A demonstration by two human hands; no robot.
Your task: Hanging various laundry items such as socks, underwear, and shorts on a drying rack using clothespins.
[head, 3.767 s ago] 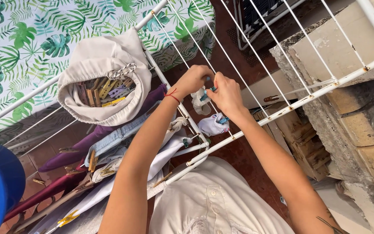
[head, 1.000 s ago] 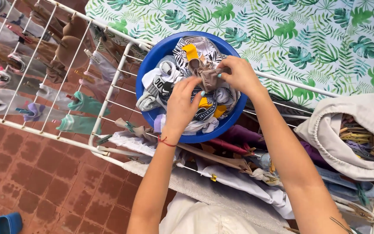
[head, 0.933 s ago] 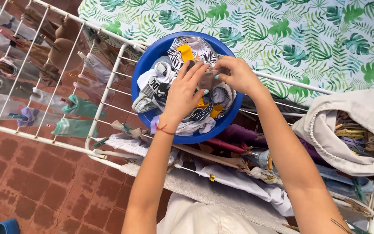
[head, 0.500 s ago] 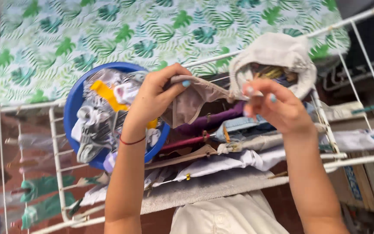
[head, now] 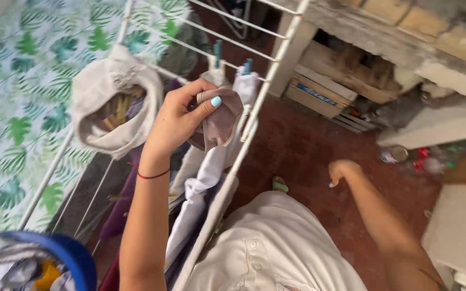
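L hand (head: 176,121) fingers pinch soft mauve cloth (head: 219,118) over white wire rack (head: 254,102); R hand (head: 341,171) curled loosely, holding nothing; beige peg bag (head: 111,102) nearby.

Right hand (head: 340,171) dropped away from mauve cloth (head: 219,119), left hand (head: 182,118) alone holding

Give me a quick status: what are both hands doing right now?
Left hand raised, fingers pinching a small mauve garment at the drying rack. Right hand down, loosely curled, apparently empty. Peg bag beside; nothing blocking.
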